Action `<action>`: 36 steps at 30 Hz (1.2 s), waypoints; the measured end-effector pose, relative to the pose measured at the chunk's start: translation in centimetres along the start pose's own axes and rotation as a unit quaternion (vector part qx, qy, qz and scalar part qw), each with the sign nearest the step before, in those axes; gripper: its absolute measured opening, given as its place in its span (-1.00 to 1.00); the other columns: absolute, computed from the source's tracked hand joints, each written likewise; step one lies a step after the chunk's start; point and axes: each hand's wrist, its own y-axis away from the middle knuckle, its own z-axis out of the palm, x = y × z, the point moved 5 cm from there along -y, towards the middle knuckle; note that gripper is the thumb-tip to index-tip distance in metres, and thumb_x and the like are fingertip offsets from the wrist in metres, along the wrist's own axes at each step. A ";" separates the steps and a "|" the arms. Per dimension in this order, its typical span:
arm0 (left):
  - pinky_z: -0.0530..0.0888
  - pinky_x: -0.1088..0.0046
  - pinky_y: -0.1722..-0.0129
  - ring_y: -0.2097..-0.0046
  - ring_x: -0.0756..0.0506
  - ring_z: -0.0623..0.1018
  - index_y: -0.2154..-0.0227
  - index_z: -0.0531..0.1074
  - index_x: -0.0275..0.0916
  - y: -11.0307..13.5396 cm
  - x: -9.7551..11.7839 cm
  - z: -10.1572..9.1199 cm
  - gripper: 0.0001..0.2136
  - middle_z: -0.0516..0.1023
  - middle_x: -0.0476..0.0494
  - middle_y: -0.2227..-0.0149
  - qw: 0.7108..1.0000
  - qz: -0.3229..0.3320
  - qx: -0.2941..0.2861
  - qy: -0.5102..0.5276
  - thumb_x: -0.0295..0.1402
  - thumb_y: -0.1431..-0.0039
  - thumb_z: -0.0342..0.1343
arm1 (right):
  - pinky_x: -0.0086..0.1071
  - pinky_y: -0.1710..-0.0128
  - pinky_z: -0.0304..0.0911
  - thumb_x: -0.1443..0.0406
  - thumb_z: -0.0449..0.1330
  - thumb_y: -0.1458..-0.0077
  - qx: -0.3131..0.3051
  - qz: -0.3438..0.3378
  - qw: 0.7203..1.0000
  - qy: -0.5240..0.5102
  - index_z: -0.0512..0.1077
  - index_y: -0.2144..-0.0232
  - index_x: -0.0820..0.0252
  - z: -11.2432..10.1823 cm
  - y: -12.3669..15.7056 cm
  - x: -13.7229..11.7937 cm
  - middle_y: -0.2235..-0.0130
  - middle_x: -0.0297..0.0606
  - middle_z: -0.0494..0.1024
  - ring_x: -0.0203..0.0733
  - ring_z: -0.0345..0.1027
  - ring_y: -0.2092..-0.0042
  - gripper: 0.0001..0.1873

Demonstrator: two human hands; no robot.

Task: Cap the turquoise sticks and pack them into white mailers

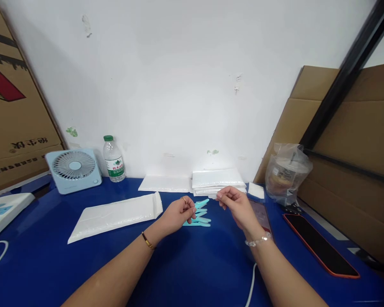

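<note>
My left hand (178,213) is closed in a pinch on a bunch of light teal plastic clips (200,213), held just above the blue table (192,264). My right hand (237,205) hovers right of the clips, thumb and fingers pinched on a small white piece (213,196) that I cannot make out clearly. The two hands are close together at the table's centre. A white padded envelope (115,215) lies flat to the left of my left hand.
A stack of white envelopes (217,181) and another flat one (164,184) lie against the wall. A small fan (73,169), a water bottle (114,160), a bagged cup (286,172), two phones (320,245), white cables (251,288) and cardboard (355,140) surround the area.
</note>
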 end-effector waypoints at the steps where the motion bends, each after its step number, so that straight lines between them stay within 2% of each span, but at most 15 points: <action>1: 0.32 0.52 0.45 0.47 0.05 0.41 0.35 0.22 -0.24 0.0 0.1 0.0 -0.77 0.45 -0.03 0.45 1.000 -0.002 -0.001 -0.001 -0.17 -0.13 0.00 | -0.49 0.53 0.13 0.18 0.27 0.05 -0.005 0.001 1.000 0.003 0.40 0.46 0.22 0.2 0.0 0.1 0.51 -0.34 0.45 -0.37 0.24 0.51 -0.78; 9: 0.32 0.51 0.45 0.47 0.03 0.41 0.33 0.25 -0.24 0.0 -0.1 0.0 -0.75 0.47 -0.04 0.45 1.000 0.006 -0.009 -0.021 -0.14 -0.13 -0.02 | -0.47 0.50 0.17 0.17 0.27 0.06 -0.079 0.031 0.996 0.040 0.42 0.46 0.24 2.0 0.5 0.8 0.56 -0.35 0.43 -0.33 0.28 0.50 -0.77; 12: 0.36 0.44 0.35 0.35 -0.03 0.46 0.31 0.31 -0.22 0.1 -0.1 -0.5 -0.76 0.49 -0.08 0.38 0.990 0.024 0.031 -0.135 -0.14 -0.16 -0.07 | -0.45 0.49 0.19 0.17 0.27 0.07 -0.114 0.040 0.989 0.088 0.45 0.46 0.25 2.3 0.5 1.6 0.55 -0.32 0.47 -0.31 0.29 0.50 -0.77; 14: 0.34 0.33 0.15 0.12 -0.13 0.44 0.20 0.35 -0.19 0.3 0.1 -1.0 -0.69 0.48 -0.15 0.19 0.961 0.048 0.072 -0.263 -0.11 -0.09 0.00 | -0.45 0.48 0.18 0.18 0.26 0.07 -0.138 0.026 0.977 0.163 0.47 0.47 0.24 2.3 0.4 2.3 0.53 -0.31 0.49 -0.31 0.29 0.49 -0.79; 16: 0.23 0.20 -0.02 -0.10 -0.25 0.26 0.00 0.27 -0.16 0.4 -0.2 -1.1 -0.43 0.36 -0.21 -0.02 0.924 0.052 0.081 -0.371 -0.03 0.08 0.15 | -0.43 0.45 0.19 0.21 0.23 0.05 -0.168 0.007 0.954 0.248 0.49 0.50 0.22 2.5 0.3 3.1 0.50 -0.30 0.49 -0.29 0.30 0.47 -0.82; 18: 0.16 0.12 -0.07 -0.17 -0.31 0.15 -0.13 0.13 -0.17 0.5 -0.9 -1.0 -0.21 0.26 -0.27 -0.11 0.902 0.027 0.048 -0.429 0.01 0.19 0.21 | -0.38 0.34 0.24 0.21 0.23 0.05 -0.187 -0.027 0.931 0.312 0.51 0.45 0.19 2.6 0.3 3.4 0.41 -0.27 0.51 -0.23 0.34 0.37 -0.84; 19: 0.18 0.12 -0.06 -0.16 -0.31 0.16 -0.14 0.12 -0.17 0.5 -1.2 -0.9 -0.21 0.26 -0.28 -0.11 0.896 0.015 0.029 -0.442 0.01 0.17 0.20 | -0.32 0.23 0.24 0.19 0.26 0.10 -0.192 -0.049 0.922 0.333 0.51 0.34 0.17 2.7 0.3 3.4 0.30 -0.23 0.51 -0.16 0.35 0.25 -0.76; 20: 0.21 0.13 -0.03 -0.14 -0.30 0.19 -0.13 0.15 -0.16 0.5 -1.4 -0.7 -0.27 0.27 -0.27 -0.10 0.894 0.010 0.010 -0.447 -0.01 0.11 0.17 | -0.26 0.11 0.21 0.16 0.31 0.17 -0.198 -0.070 0.913 0.351 0.47 0.19 0.15 2.8 0.4 3.3 0.15 -0.18 0.48 -0.08 0.31 0.11 -0.58; 22: 0.27 0.20 0.04 -0.08 -0.27 0.25 -0.05 0.24 -0.14 0.5 -1.5 -0.3 -0.45 0.32 -0.23 -0.04 0.896 0.021 -0.023 -0.443 -0.08 0.01 0.12 | -0.15 -0.06 0.08 0.09 0.37 0.31 -0.228 -0.089 0.891 0.383 0.27 -0.08 0.13 3.1 0.6 3.2 -0.09 -0.11 0.28 0.05 0.10 -0.11 -0.16; 23: 0.29 0.24 0.06 -0.05 -0.25 0.27 0.00 0.28 -0.14 0.5 -1.4 -0.1 -0.53 0.34 -0.22 0.00 0.898 0.032 -0.035 -0.438 -0.12 -0.02 0.10 | -0.13 -0.08 0.05 0.07 0.37 0.32 -0.253 -0.087 0.878 0.397 0.19 -0.13 0.14 3.4 0.8 3.2 -0.14 -0.08 0.21 0.07 0.04 -0.14 -0.07; 24: 0.30 0.26 0.08 -0.03 -0.23 0.29 0.04 0.31 -0.16 0.5 -1.2 0.2 -0.59 0.36 -0.21 0.03 0.898 0.043 -0.045 -0.435 -0.16 -0.04 0.09 | -0.14 -0.08 0.06 0.07 0.34 0.27 -0.279 -0.081 0.864 0.410 0.18 -0.13 0.15 3.7 1.1 3.2 -0.13 -0.08 0.21 0.06 0.05 -0.13 -0.11; 26: 0.31 0.29 0.09 0.03 -0.21 0.33 0.11 0.34 -0.20 0.6 -1.0 0.7 -0.69 0.39 -0.21 0.10 0.896 0.061 -0.056 -0.437 -0.24 -0.07 0.07 | -0.22 0.00 0.14 0.17 0.24 0.10 -0.312 -0.080 0.838 0.440 0.29 -0.02 0.17 4.3 1.7 3.0 -0.01 -0.11 0.31 -0.02 0.17 -0.03 -0.40; 28: 0.32 0.30 0.10 0.10 -0.20 0.37 0.17 0.35 -0.25 0.7 -0.8 1.3 -0.75 0.41 -0.24 0.15 0.886 0.068 -0.054 -0.455 -0.30 -0.08 0.04 | -0.29 0.10 0.19 0.32 0.16 0.07 -0.313 -0.092 0.811 0.485 0.35 0.11 0.21 4.9 2.2 2.8 0.12 -0.13 0.37 -0.08 0.24 0.08 -0.61; 33: 0.35 0.28 0.17 0.17 -0.23 0.43 0.29 0.36 -0.29 0.9 -1.1 2.5 -0.82 0.44 -0.29 0.23 0.867 0.055 -0.042 -0.493 -0.38 0.00 0.05 | -0.29 0.25 0.21 0.44 0.10 0.16 -0.331 -0.100 0.724 0.597 0.36 0.25 0.29 6.6 3.1 3.0 0.24 -0.06 0.44 -0.05 0.35 0.22 -0.68; 36: 0.35 0.27 0.19 0.18 -0.25 0.44 0.33 0.36 -0.28 1.0 -0.8 2.6 -0.82 0.46 -0.29 0.24 0.876 0.050 -0.003 -0.479 -0.37 0.04 0.09 | -0.28 0.34 0.19 0.41 0.13 0.18 -0.344 -0.101 0.681 0.639 0.41 0.28 0.27 7.3 2.8 1.2 0.26 -0.05 0.49 0.00 0.39 0.29 -0.70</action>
